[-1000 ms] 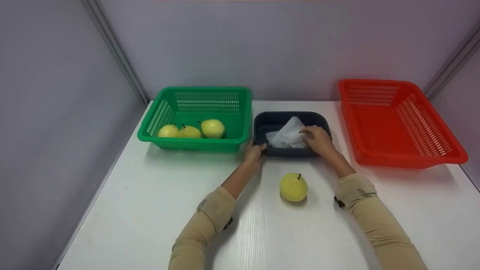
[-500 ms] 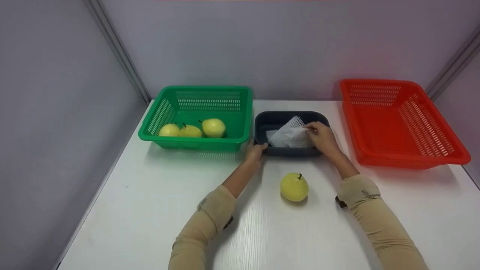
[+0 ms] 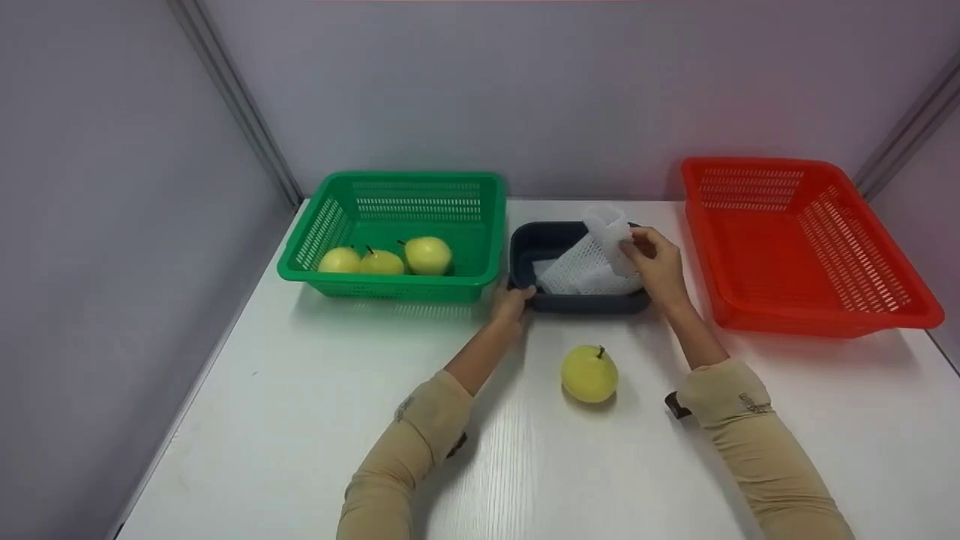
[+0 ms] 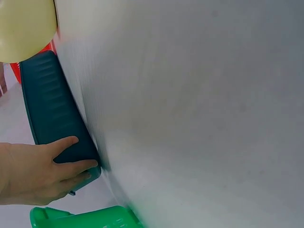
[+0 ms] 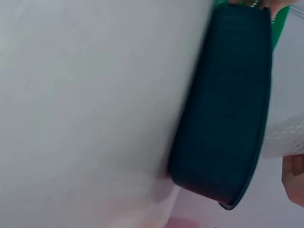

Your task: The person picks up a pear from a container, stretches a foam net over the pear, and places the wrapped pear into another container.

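- Two bare hands in tan sleeves (image 3: 431,427) work at a dark blue rectangular tray with rounded corners (image 3: 577,304). Left hand (image 3: 509,304) grasps its near left corner, probably to steady it; right hand (image 3: 661,266), over the right end, pinches a white foam-mesh net (image 3: 589,270) between thumb and fingers.
- On the left of the white tabletop (image 3: 315,450), a green plastic basket with slotted walls (image 3: 390,280) holds three yellow pears (image 3: 428,256) toward its near side; the walls likely stop the round fruit rolling away.
- Just right of that basket sits the tray, where both hands can reach it.
- The net's lower part lies inside the tray; its upper end stands above the far rim, held up by the right hand. A fingertip pinch seems enough for such light material. Whether it is one piece or several, I cannot tell.
- In front of the tray, between the forearms, a single yellow pear (image 3: 590,374) rests untouched, stem upward.
- Farthest right stands a red plastic basket with slotted walls (image 3: 780,247), apart from the tray.
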The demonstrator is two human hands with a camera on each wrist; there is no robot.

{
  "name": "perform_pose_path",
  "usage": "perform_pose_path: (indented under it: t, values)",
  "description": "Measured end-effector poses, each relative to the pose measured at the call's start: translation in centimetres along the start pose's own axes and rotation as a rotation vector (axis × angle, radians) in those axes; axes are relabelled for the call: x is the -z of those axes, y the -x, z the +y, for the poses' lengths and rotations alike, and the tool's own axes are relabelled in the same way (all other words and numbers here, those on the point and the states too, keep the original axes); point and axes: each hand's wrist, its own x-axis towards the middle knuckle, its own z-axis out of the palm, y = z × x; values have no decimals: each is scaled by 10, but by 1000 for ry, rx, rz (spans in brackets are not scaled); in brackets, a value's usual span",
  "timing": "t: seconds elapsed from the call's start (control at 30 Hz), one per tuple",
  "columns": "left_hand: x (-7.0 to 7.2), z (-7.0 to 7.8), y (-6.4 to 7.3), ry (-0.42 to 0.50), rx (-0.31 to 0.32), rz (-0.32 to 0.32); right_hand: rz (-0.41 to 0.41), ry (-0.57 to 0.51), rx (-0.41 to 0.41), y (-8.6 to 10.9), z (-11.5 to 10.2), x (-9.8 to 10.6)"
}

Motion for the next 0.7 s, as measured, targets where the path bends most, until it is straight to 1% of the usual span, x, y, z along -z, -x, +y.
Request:
perform_pose_path:
  t: [0.17,0.27,0.37,0.5,0.7]
  values:
    - [-1,1,0,-16,-4,-3,33,-115,-83,1,-1,5]
    - [-1,1,1,-20,-9,-9,46,-179,-115,4,-1,8]
    - [-2,1,1,-25,-19,-6,49,-240,-111,9,-5,9]
    - [-2,1,1,-49,-31,1,39,-310,-79,19,-13,11]
    - [-2,1,1,-72,-21,4,26,-339,-58,34,-20,13]
